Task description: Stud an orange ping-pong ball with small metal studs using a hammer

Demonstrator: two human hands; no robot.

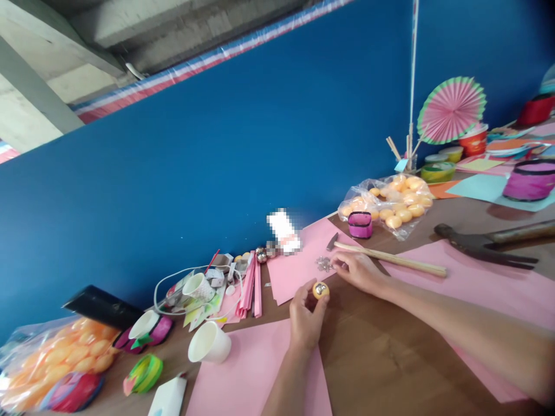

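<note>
**Orange ball pinched in left hand, right hand at the silver bits**

Nearest, at 6 o'clock: the left hand (306, 315) rises from the lower edge, thumb and fingers closed around a small orange ball (321, 289). A shiny silver cap or stud sits on the ball's upper face. The ball is held clear of the wooden table (381, 352), turned up toward the camera, likely so the silver part stays in sight.

Just past it, toward 1 o'clock: the right hand (359, 271) lies low over a pink paper sheet (299, 268), fingertips curled at a small heap of silver bits (323, 264). Whether it has pinched one cannot be told; the fingers hide the tips.

Touching or just behind the right hand: a small hammer (390, 259) lying flat on the paper, head at its left end, handle running to 3 o'clock, within ready reach.

At 8 o'clock: a white paper cup (210, 342) on its side, and another pink sheet (247, 375).

Farther, at 2 o'clock: a clear bag of orange balls (396, 205), open side near the work. A second bag (52, 358) lies at 9 o'clock.

Far, at 2 o'clock: a pink paper fan (451, 110) standing upright against the blue wall (217, 173).
</note>
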